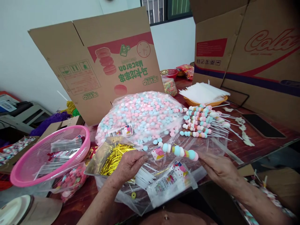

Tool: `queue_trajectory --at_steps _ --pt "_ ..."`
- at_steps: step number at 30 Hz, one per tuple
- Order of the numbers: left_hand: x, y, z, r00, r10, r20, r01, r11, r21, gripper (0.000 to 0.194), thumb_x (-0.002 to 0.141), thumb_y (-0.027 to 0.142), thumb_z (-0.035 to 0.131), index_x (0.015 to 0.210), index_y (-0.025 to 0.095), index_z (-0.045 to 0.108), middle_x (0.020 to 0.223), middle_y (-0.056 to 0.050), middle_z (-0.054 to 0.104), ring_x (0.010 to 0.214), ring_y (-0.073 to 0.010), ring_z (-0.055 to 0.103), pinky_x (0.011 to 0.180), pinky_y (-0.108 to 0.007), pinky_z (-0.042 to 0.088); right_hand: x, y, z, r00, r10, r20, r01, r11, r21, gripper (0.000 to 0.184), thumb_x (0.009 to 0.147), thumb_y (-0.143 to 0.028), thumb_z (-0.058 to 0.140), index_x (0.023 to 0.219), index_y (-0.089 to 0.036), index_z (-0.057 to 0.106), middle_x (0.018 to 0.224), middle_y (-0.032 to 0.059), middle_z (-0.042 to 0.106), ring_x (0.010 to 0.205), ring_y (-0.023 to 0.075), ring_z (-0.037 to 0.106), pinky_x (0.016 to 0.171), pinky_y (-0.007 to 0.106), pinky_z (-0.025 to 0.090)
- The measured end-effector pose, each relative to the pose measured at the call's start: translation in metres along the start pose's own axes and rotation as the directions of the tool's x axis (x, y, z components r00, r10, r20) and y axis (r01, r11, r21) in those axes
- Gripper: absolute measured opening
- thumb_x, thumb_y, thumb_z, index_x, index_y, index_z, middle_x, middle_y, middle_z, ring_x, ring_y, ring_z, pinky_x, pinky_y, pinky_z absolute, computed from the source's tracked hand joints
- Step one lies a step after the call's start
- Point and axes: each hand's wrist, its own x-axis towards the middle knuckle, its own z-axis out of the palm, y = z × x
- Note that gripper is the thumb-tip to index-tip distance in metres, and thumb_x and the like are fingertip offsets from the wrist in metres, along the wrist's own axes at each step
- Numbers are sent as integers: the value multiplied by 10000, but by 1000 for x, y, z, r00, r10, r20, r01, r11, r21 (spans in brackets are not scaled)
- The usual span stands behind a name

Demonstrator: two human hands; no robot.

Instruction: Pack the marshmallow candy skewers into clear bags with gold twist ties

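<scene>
A skewer of pink, white, blue and yellow candies (179, 151) lies nearly level between my two hands. My right hand (219, 167) pinches its right end; the fingertips are partly behind the last candy. With thumb and fingers closed, my left hand (132, 164) grips the edge of a small printed clear bag (157, 153), which lies at the skewer's left end. Below them, a stack of printed bags (172, 181) rests on clear plastic beside white sticks (144, 176). Gold twist ties (114, 159) fill a metal tray (92, 167) beside my left hand.
A large clear sack of candies (138, 115) stands behind my hands. Several finished skewers (198, 122) lie to its right, near a basket (199, 103) of white sticks and a phone (263, 125). A pink basket (85, 140) is at left. Cardboard boxes (112, 37) rise behind.
</scene>
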Motion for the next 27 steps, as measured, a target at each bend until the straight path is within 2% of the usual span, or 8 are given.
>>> queue_trajectory --at_steps 4,7,10,14,16,20,24,27 --pt "1 1 0 1000 -16 5 16 993 117 393 917 363 332 743 168 625 639 -22 608 622 -131 552 592 -223 396 -4 -3 0 994 -66 87 67 998 -15 393 824 -64 402 1159 -189 567 855 65 700 746 169 662 617 250 521" --pt "3 4 2 994 47 101 -66 979 193 410 920 363 328 715 171 626 605 -24 590 608 -137 537 575 -229 367 -4 -2 -4 981 -69 180 68 998 13 386 818 -55 392 1127 -189 580 836 58 697 689 156 649 590 243 503" --pt "6 8 6 977 103 185 -142 967 213 399 921 360 328 749 179 640 616 -28 600 617 -142 538 578 -239 349 1 -4 -7 961 -26 276 6 997 72 364 846 -79 364 1106 -201 587 917 69 694 793 159 653 659 240 504" --pt "13 6 12 986 121 112 -145 959 245 437 929 366 287 788 171 653 629 -51 621 622 -167 541 619 -283 343 9 -10 -5 920 1 391 -71 984 165 356 872 -125 340 1108 -212 593 807 55 690 731 159 645 627 236 488" --pt "14 6 15 985 132 107 -155 958 243 425 910 434 321 884 173 656 665 -60 640 649 -183 551 677 -317 344 10 -11 -5 913 4 409 -101 971 216 349 881 -144 341 1110 -212 596 768 52 684 703 157 636 624 235 480" --pt "17 12 26 963 106 248 -152 973 176 564 715 633 532 1049 185 611 761 -62 665 717 -214 577 758 -351 339 12 -12 -4 910 14 415 -140 952 274 318 886 -168 352 1023 -221 633 754 42 683 703 154 628 644 233 470" --pt "21 19 42 913 1 407 0 1000 -3 492 690 593 596 989 205 627 806 -31 669 765 -204 587 698 -278 373 16 -16 -2 868 -21 495 -113 965 238 299 857 -140 374 944 -221 648 737 31 672 647 143 609 584 216 422" --pt "25 21 55 861 -8 509 132 969 -208 499 693 525 644 1090 229 584 884 -2 669 781 -171 601 660 -227 401 21 -20 1 822 -49 568 -52 986 159 298 809 -104 419 968 -222 641 711 19 657 590 134 585 513 208 348"
